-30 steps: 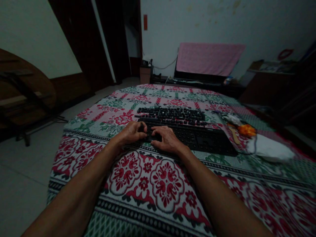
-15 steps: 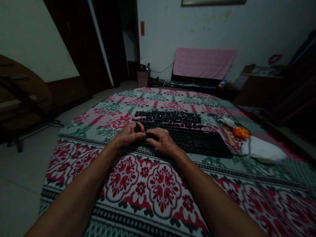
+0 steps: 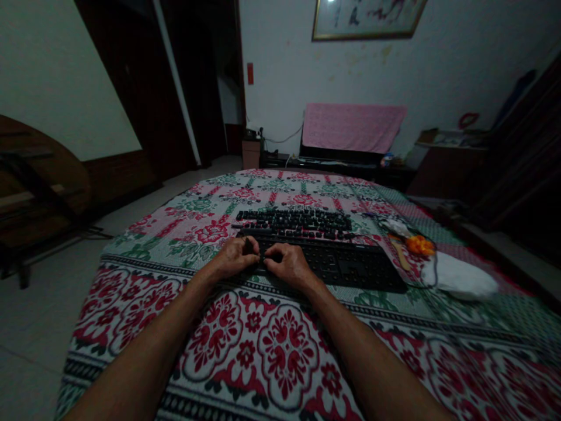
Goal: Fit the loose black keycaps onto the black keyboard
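Observation:
A black keyboard (image 3: 368, 273) with its keycaps off lies across the patterned cloth in front of me. Over its left end my left hand (image 3: 236, 257) is closed in a pinch, with a thin dark thing between the fingers that I cannot make out. Close beside it, my right hand (image 3: 290, 266) curls its thumb and fingertips together at the keyboard. Anything in that pinch is too small and dark to name. Just beyond the keyboard, loose black keycaps (image 3: 302, 221) lie in rough rows.
Right of the keyboard are an orange bundle (image 3: 421, 245), a wooden-looking handle (image 3: 401, 255), a white bag (image 3: 458, 278) and a dark cable. A flowered cloth (image 3: 280, 345) covers the surface. A pink towel (image 3: 353, 126) hangs over something by the far wall.
The view has tilted up, so the scene sits lower and more of the wall picture shows. My hands stay at the keyboard's left end; the right fingers have curled in slightly.

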